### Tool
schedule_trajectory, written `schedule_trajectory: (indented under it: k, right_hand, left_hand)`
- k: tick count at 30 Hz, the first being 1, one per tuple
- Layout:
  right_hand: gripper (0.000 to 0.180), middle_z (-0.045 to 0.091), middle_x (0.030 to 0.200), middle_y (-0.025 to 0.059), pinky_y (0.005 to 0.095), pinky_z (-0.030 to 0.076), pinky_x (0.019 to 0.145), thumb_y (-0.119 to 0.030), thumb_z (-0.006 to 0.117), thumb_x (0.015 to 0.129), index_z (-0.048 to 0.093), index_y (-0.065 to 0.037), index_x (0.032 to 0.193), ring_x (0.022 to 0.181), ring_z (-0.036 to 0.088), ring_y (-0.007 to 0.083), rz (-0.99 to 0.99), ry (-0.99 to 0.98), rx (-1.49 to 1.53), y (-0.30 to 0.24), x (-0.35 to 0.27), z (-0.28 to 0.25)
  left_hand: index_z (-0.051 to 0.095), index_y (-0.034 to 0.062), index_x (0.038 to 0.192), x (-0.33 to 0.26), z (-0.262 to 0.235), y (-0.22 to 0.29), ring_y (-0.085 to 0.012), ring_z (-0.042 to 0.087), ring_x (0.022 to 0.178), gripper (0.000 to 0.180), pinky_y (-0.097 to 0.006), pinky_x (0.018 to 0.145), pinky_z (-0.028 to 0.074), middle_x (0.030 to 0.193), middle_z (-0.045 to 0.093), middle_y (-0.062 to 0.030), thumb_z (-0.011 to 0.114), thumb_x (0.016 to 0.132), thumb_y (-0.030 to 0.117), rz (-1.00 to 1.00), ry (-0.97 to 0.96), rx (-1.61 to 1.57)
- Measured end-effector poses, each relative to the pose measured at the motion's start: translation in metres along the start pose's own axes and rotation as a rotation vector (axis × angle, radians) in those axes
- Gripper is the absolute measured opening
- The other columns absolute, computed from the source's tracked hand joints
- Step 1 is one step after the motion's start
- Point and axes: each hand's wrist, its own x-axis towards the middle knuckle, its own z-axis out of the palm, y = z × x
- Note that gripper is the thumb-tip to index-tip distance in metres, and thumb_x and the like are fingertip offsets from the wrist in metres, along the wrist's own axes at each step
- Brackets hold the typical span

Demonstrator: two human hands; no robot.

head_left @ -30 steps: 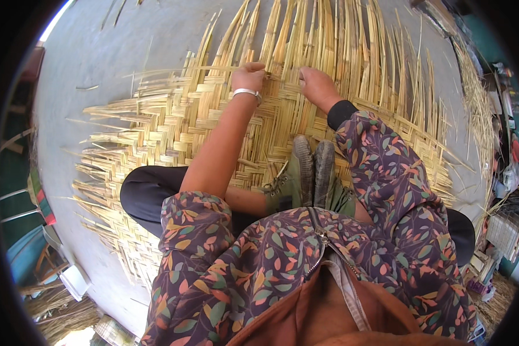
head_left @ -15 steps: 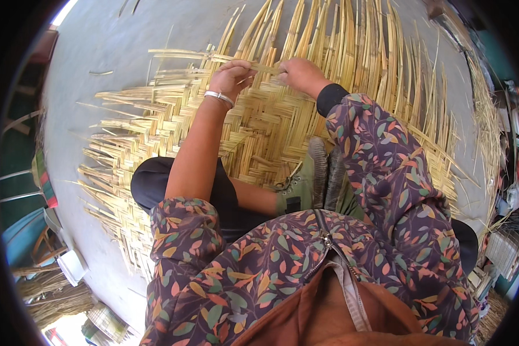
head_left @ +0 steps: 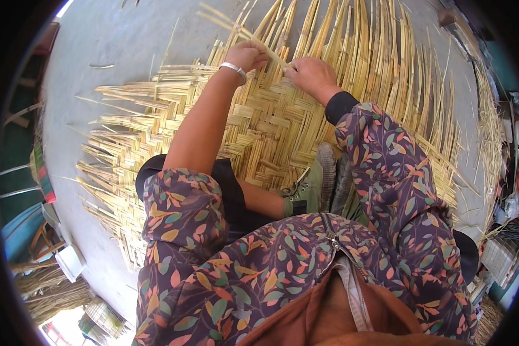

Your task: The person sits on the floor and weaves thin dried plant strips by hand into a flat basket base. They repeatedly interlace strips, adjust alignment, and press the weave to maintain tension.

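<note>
A partly woven mat of split reed strips (head_left: 277, 118) lies on the floor, with loose strip ends fanning out at its far and left edges. Above its far part I hold a pale reed strip (head_left: 275, 56) slanting between my hands. My left hand (head_left: 247, 56), with a white bracelet at the wrist, is closed round the strip, whose split ends stick out beyond it to the far left. My right hand (head_left: 312, 76) pinches the near end of the strip.
My green shoes (head_left: 317, 179) rest on the mat's near part. Loose straw (head_left: 490, 130) lies along the right side. A white container (head_left: 71, 262) and bundled stalks (head_left: 55, 294) stand at the lower left. Grey floor (head_left: 106, 43) surrounds the mat.
The strip has swung from nearly level to a slant, its left end rising away from me. My left hand has moved farther off and right; my right hand has shifted slightly right.
</note>
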Motion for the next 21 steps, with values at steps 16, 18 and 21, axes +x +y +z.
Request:
schedule_trajectory:
  k: [16, 18, 21]
  right_hand:
    - [0.027, 0.063, 0.079, 0.017, 0.0474, 0.047, 0.067, -0.032, 0.053, 0.078, 0.064, -0.008, 0.082, 0.077, 0.059, 0.0376, 0.151, 0.191, 0.257, 0.018, -0.003, 0.001]
    - [0.027, 0.062, 0.076, 0.0187, 0.0483, 0.046, 0.065, -0.032, 0.054, 0.077, 0.063, -0.007, 0.08, 0.075, 0.059, 0.039, 0.156, 0.227, 0.281, 0.023, -0.003, 0.005]
    - [0.028, 0.06, 0.074, 0.0202, 0.0487, 0.045, 0.064, -0.033, 0.054, 0.077, 0.061, -0.005, 0.076, 0.072, 0.058, 0.04, 0.155, 0.279, 0.293, 0.021, -0.008, 0.006]
  left_hand:
    - [0.069, 0.0098, 0.088, 0.068, 0.049, 0.016, -0.0114, 0.053, 0.054, 0.033, -0.026, 0.046, 0.042, 0.068, 0.059, -0.0001, 0.072, 0.07, 0.038, -0.098, -0.269, 0.819]
    - [0.069, 0.0114, 0.085, 0.067, 0.053, 0.018, -0.0114, 0.054, 0.054, 0.031, -0.026, 0.046, 0.041, 0.068, 0.06, 0.0, 0.072, 0.069, 0.037, -0.121, -0.331, 0.838]
    - [0.068, 0.0119, 0.087, 0.067, 0.054, 0.012, -0.0111, 0.054, 0.054, 0.028, -0.027, 0.047, 0.041, 0.068, 0.061, -0.0001, 0.072, 0.069, 0.034, -0.117, -0.362, 0.752]
